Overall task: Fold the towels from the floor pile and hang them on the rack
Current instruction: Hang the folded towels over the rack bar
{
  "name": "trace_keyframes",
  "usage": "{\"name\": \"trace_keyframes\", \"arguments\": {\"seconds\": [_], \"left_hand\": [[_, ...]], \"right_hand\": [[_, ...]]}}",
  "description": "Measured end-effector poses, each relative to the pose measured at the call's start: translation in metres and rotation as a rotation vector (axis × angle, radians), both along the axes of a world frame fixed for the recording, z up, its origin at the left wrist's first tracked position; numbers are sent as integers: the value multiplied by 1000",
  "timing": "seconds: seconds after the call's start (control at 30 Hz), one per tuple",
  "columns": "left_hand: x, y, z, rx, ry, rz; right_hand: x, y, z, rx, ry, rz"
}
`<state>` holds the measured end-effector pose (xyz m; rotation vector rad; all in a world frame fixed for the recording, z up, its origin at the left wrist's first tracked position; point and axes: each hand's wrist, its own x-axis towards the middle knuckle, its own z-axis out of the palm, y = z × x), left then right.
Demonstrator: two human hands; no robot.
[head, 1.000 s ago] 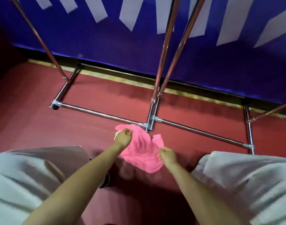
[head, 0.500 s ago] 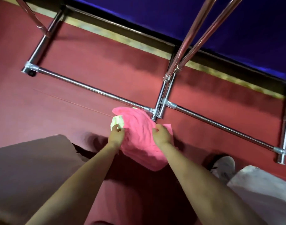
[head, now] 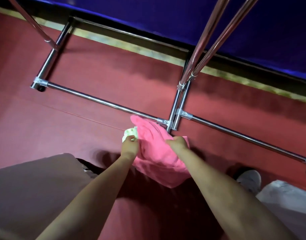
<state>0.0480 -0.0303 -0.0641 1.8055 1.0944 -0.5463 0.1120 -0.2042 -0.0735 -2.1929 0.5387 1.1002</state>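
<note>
Pink towel (head: 155,149) bunched between fingers of left hand (head: 129,147) and right hand (head: 178,143).

A crumpled pink towel (head: 155,153) lies on the red floor just in front of the rack (head: 173,118), its far edge touching the rack's low chrome bar, with a pale green towel (head: 129,133) peeking out at its left side.

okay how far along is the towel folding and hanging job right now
Done: no towel shows on the rack in view. In hand: both the left hand and right hand grip the crumpled pink towel. Left: folding, hanging it, then the pale green towel beneath.
</note>
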Motion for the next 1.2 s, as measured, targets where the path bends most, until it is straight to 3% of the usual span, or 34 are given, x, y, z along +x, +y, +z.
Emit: {"name": "trace_keyframes", "arguments": {"seconds": [0.13,0.33,0.4,0.6,0.7,0.83,0.97,1.03,1.2], "left_hand": [[8,-2,5,21,-73,-139],[28,-34,157,-15,-397,-383],[21,-40,204,-12,-531,-427],[-51,-62,293,-197,-718,-389],[-88,-88,313,-268,-691,-436],[-122,-106,301,-166,-606,-502],[-133,-87,293,-42,-672,-159],[-134,-78,302,-17,-731,-112],[-138,-72,315,99,-873,-185]], "right_hand": [[-10,-9,59,-45,-257,332],[-28,-22,193,50,-820,698],[-37,-32,230,96,-907,763],[-96,-68,325,252,-993,699],[-125,-81,345,276,-1010,653],[-151,-99,341,380,-980,446],[-157,-104,341,394,-937,244],[-158,-104,342,414,-928,193],[-167,-103,334,191,-865,378]]}}
